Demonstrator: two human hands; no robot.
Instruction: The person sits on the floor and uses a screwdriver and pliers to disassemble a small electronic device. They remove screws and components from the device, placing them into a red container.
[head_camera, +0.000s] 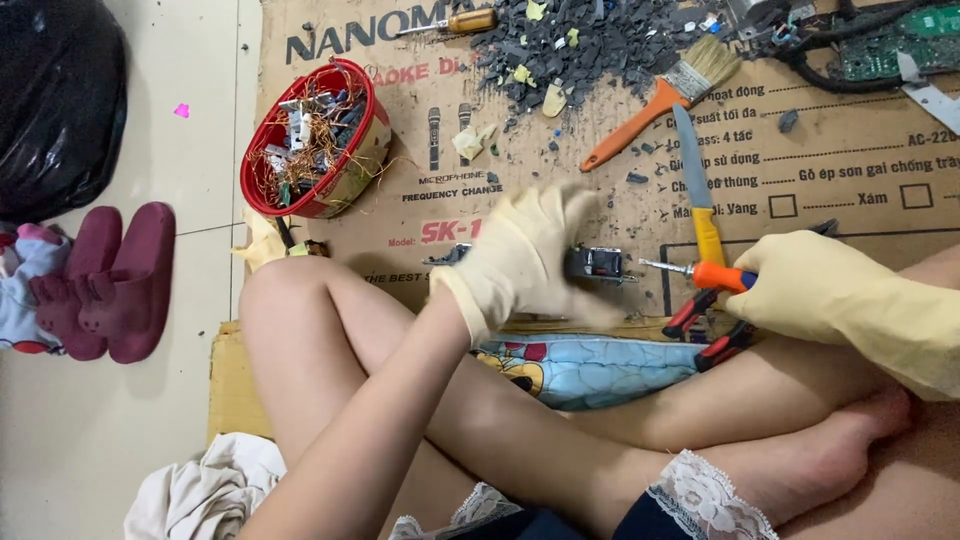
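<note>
A cardboard sheet covered the floor, its left edge meeting bare tile; a red basket, brush and knife crowded the far half, leaving a strip free near the knees. The left hand, gloved and blurred, curled loosely against a small metal part. The right hand clenched an orange screwdriver, its tip just beside that part.

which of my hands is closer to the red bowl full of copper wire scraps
Left. Your left hand is just right of and below the red bowl, over the cardboard, at a small metal part. Your right hand, holding an orange-handled screwdriver, is far off to the right.
</note>
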